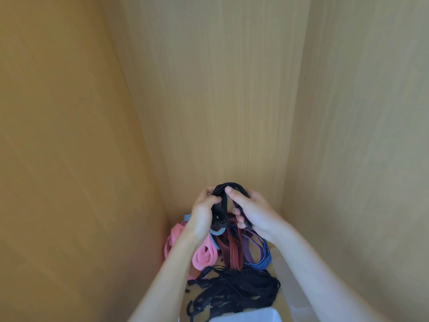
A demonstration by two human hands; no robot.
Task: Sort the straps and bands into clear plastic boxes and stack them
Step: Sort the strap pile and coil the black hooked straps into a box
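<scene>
Both the left hand (pixel 204 213) and right hand (pixel 251 211) curl round 1 black strap (pixel 226 188), raised above the pile (pixel 234 249) beneath them, probably to free it for sorting.

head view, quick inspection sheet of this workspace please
surface: tan wooden floor, mostly covered
job's things: black strap held up; pink bands, red-striped straps, blue-purple bands and black cords piled below it; clear plastic box at the bottom edge
clutter: nothing seen
hands: left hand and right hand both grip the black strap
cables: nothing seen
surroundings: wooden walls on three sides
</scene>
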